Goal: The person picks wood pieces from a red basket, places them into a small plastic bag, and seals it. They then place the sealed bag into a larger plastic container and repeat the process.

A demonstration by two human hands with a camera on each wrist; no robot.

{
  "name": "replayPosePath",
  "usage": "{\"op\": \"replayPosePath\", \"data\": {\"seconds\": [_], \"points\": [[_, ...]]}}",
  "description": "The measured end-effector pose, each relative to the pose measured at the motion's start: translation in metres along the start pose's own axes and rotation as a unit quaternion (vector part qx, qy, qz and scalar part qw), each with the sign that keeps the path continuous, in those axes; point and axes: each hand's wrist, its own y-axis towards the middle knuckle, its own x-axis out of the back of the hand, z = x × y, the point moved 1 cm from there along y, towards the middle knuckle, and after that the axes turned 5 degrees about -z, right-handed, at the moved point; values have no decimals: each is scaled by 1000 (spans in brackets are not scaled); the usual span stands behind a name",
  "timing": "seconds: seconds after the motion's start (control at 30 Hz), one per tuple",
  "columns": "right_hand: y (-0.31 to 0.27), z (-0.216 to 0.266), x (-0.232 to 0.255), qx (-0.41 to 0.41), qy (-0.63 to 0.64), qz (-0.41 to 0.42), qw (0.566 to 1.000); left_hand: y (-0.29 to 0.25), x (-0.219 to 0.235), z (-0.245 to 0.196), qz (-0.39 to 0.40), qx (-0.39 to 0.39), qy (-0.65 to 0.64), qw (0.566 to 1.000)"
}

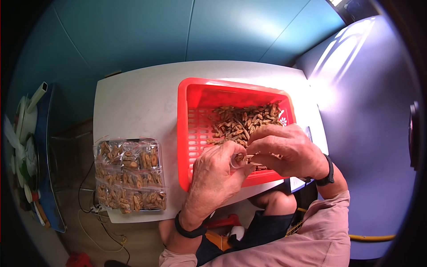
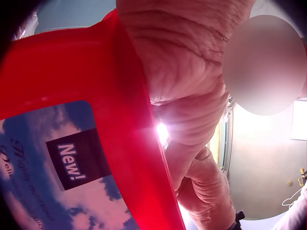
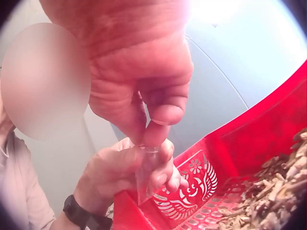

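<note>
Both hands meet over the near edge of a red plastic basket point(image 1: 187, 133) that holds a heap of brown dried pieces point(image 1: 242, 120). My left hand point(image 1: 222, 167) grips a small clear plastic bag point(image 1: 240, 159) with a few brown pieces in it. My right hand point(image 1: 275, 149) pinches the bag's top edge between thumb and forefinger. In the right wrist view the clear bag point(image 3: 144, 179) hangs from the right hand point(image 3: 153, 122), and the left hand point(image 3: 122, 172) holds it from below. The left wrist view shows the left hand point(image 2: 192, 72) pressed against the basket's red rim point(image 2: 129, 143).
Several filled clear bags of the same brown pieces point(image 1: 129, 175) lie in rows on the white table point(image 1: 138, 102), left of the basket. A printed label reading "New!" point(image 2: 67, 160) shows through the basket side. A blue rack with white items point(image 1: 31, 147) stands at far left.
</note>
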Motion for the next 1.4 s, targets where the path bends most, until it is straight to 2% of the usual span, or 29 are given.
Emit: {"op": "replayPosePath", "data": {"seconds": [0.07, 0.17, 0.27, 0.3, 0.37, 0.5, 0.53, 0.57, 0.63, 0.7, 0.77, 0.9, 1.2, 1.27, 1.3, 1.37, 1.4], "points": [[-7, -6, 10, -20, -49, -30, 998, 0, 1, 0, 6, 17, -18, 1000], [-17, -31, 27, -56, -159, -51, 984, 0, 3, 0, 0, -6, 30, 1000], [-29, -60, 37, -94, -280, 48, 954, -1, 3, -1, -2, 5, 24, 1000], [-33, -69, 36, -94, -282, 48, 954, -1, 4, -2, 2, 6, 21, 1000], [-39, -83, 33, -116, -348, 107, 924, -1, 4, -2, 8, 9, 16, 1000], [-37, -97, 27, -134, -350, 127, 918, -1, 9, -2, 55, 43, -81, 994], [-38, -105, 24, -109, -353, 116, 922, 0, 11, -2, 75, 57, -109, 990], [-39, -110, 22, -84, -356, 104, 925, 0, 12, -1, 76, 57, -109, 990], [-37, -114, 20, -90, -369, 102, 919, 1, 15, 0, 94, 32, -142, 985], [-32, -115, 19, -95, -382, 100, 914, 1, 15, -2, 90, 45, -146, 984], [-28, -113, 20, -127, -389, 142, 901, 1, 14, -4, 87, 58, -152, 983], [-30, -117, 16, -103, -417, 140, 892, 1, 14, -5, 92, 83, -134, 983], [-31, -116, 19, -78, -372, 91, 921, 0, 12, -4, 88, 77, -108, 987], [-32, -107, 20, -140, -364, 82, 917, 0, 11, -3, 86, 78, -102, 988], [-33, -105, 22, -140, -364, 81, 917, 0, 10, -2, 83, 74, -101, 989], [-33, -95, 26, -97, -254, 32, 962, -1, 9, -1, 81, 70, -99, 989], [-33, -86, 28, -98, -253, 32, 962, -1, 8, -1, 76, 73, -93, 990]]}}
